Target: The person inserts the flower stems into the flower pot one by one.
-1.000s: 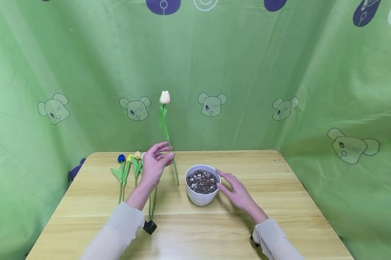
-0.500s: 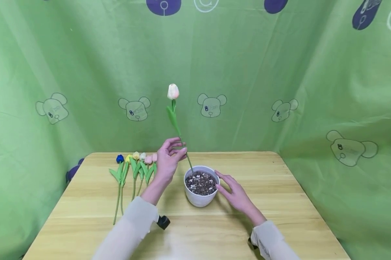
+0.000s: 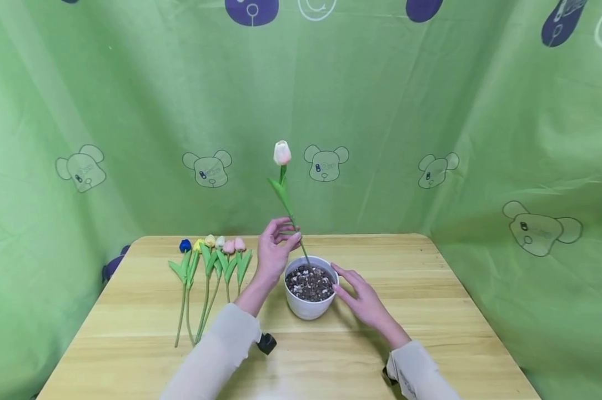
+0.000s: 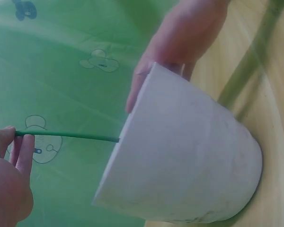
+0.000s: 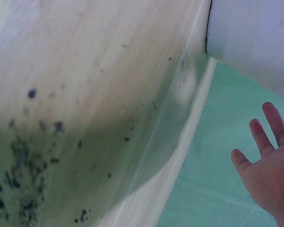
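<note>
My left hand pinches the stem of a pale pink-white tulip between thumb and fingers. The tulip leans slightly left, and its lower end reaches into a white flowerpot filled with dark soil flecked with white bits. In the left wrist view, the green stem runs from the fingertips past the rim of the pot; its tip is hidden inside. On the pot's right side, my right hand touches the rim with thumb and forefinger. Its other fingers are straight and spread in the right wrist view.
Left of the pot lie several tulips on the wooden table: a blue one, yellow, cream, white and pink ones. The left forearm covers some stems. A green curtain printed with bear heads surrounds the table.
My left hand has carried the tulip rightward from beside the pot, and the stem's lower end is now inside the pot. The right hand has stayed at the rim.
</note>
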### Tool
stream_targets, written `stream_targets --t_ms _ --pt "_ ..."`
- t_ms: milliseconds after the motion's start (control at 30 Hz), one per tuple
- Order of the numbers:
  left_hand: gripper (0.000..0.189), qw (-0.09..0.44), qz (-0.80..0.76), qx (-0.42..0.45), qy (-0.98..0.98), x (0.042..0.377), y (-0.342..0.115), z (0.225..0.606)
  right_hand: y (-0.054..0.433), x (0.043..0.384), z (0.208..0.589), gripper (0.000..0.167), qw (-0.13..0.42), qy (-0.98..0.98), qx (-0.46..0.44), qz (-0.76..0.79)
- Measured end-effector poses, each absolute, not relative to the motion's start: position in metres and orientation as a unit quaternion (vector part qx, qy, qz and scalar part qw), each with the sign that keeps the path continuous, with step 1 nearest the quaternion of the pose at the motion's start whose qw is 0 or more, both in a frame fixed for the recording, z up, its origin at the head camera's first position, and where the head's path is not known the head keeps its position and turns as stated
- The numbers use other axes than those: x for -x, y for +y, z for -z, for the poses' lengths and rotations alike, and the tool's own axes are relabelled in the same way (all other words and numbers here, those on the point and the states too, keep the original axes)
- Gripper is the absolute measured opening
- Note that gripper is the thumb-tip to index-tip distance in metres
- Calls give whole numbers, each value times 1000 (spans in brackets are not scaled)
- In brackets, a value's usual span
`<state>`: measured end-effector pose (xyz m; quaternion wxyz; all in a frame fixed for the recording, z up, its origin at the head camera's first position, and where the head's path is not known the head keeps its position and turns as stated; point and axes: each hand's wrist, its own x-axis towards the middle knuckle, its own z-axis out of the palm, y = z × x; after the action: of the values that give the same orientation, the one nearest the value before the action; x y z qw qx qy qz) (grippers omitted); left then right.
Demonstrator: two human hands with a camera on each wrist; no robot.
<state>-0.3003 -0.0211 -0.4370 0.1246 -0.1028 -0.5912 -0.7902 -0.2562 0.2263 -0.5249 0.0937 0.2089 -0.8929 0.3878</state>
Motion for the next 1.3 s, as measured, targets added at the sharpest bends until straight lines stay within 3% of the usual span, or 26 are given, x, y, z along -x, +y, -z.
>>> stream_targets --t_ms 1300 --pt "42 147 751 134 -630 308 -8 468 226 256 529 56 91 -890 -200 -400"
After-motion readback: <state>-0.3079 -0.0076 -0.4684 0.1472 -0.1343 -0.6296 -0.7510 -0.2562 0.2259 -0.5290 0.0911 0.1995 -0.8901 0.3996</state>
